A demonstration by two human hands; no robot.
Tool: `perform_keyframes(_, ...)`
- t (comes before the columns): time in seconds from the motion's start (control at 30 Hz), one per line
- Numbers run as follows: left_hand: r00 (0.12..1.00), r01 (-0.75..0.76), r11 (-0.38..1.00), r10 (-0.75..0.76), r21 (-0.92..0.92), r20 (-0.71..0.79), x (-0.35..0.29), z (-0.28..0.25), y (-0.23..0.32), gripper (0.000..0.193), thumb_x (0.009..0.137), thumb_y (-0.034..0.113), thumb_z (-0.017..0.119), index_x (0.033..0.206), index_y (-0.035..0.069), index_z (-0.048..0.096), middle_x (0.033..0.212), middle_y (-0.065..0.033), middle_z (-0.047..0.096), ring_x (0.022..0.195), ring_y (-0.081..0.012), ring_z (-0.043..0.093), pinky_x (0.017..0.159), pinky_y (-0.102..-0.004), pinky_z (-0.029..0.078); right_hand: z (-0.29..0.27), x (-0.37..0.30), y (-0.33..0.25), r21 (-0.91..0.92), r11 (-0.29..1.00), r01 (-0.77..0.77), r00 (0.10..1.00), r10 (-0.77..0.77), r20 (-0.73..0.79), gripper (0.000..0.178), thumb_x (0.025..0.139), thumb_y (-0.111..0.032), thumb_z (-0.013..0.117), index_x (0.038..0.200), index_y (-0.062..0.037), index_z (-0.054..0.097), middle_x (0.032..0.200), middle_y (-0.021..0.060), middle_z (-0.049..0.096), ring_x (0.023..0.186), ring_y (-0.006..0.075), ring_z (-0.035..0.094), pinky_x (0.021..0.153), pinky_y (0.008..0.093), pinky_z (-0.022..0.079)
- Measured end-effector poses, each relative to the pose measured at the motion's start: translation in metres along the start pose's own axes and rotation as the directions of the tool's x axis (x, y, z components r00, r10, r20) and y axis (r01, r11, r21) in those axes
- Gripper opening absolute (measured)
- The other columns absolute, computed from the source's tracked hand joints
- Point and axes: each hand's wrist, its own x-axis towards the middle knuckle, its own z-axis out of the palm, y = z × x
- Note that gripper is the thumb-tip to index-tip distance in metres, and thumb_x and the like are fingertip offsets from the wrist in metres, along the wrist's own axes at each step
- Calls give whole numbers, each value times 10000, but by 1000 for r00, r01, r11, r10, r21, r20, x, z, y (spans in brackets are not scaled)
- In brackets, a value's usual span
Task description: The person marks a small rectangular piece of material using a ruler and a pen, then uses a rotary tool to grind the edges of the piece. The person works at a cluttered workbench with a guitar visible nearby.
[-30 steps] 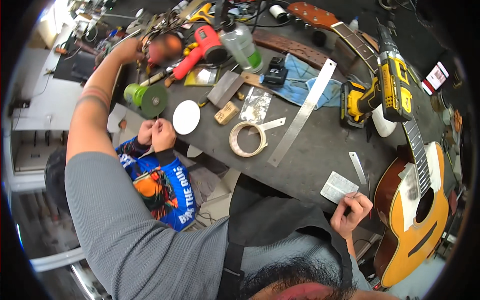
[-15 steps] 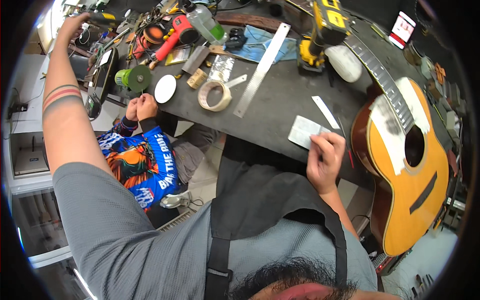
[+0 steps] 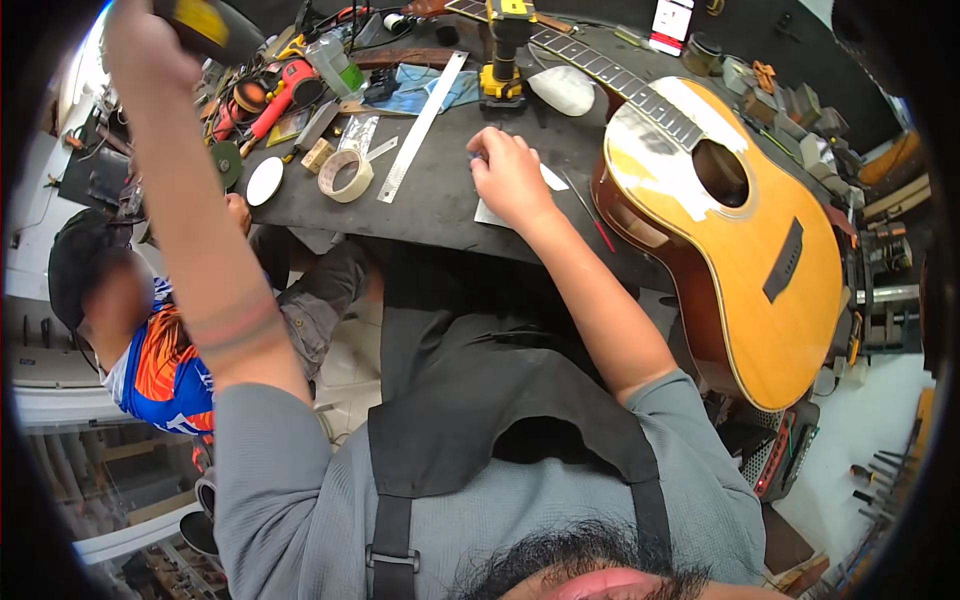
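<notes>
My left hand is raised at the upper left, smeared by motion, gripping a black tool with a yellow label; the tool's kind is unclear. My right hand is over the bench with its fingers curled together. What it holds, if anything, is hidden. Partly under that hand lies a flat pale plate, with a short white strip beyond it. Right of the hand, an acoustic guitar rests with its neck over the bench and pale sheets around its soundhole. A thin red-handled tool lies between hand and guitar.
On the dark bench are a steel ruler, a tape roll, a white disc, a yellow-black cordless drill and a red power tool. Another person in a blue-orange shirt sits at the left, close to my left arm.
The view has shifted, so the bench and guitar appear further left. My left hand has brought the black-yellow tool closer. My right hand has moved further over the bench, covering part of the pale plate.
</notes>
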Motion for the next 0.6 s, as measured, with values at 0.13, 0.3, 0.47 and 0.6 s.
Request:
perform_keyframes(0.13, 793, 540, 787, -358, -298, 493, -162, 15, -17, 411, 1197, 428, 466, 1210, 53, 635, 933, -120, 757, 860, -221, 732, 840, -366, 578, -2, -9, -5, -114, 990, 88, 996, -90, -12, 375, 1002, -112, 777, 1371, -99, 714, 1280, 125, 770, 1278, 374, 672, 1119, 543, 504)
perform_keyframes(0.3, 467, 852, 480, -516, -209, 718, -290, -12, -28, 543, 1206, 436, 575, 1550, 16, 549, 1240, -111, 689, 1080, -218, 741, 913, -383, 632, -41, -52, -26, -86, 974, 208, 964, -219, -148, 363, 1010, -69, 750, 1370, -77, 710, 1279, 153, 733, 1277, 382, 664, 1104, 532, 520)
perform_keyframes(0.47, 348, 889, 445, -506, -107, 789, -354, -44, -40, 571, 1219, 473, 620, 1584, 46, 517, 1224, -56, 634, 939, -163, 717, 813, -322, 582, -86, -103, -72, 371, 924, -93, 984, 28, 176, 184, 1124, -171, 714, 1186, 0, 741, 1089, 167, 792, 1041, 362, 750, 919, 450, 583)
perform_keyframes(0.6, 227, 871, 483, -547, 82, 806, -363, -51, -37, 489, 1211, 361, 658, 1568, 41, 566, 1182, -38, 647, 918, -112, 654, 829, -292, 558, -84, -115, -86, 413, 895, -169, 940, 21, 340, 232, 1155, -226, 699, 1177, 2, 732, 1036, 168, 790, 954, 354, 762, 874, 433, 582)
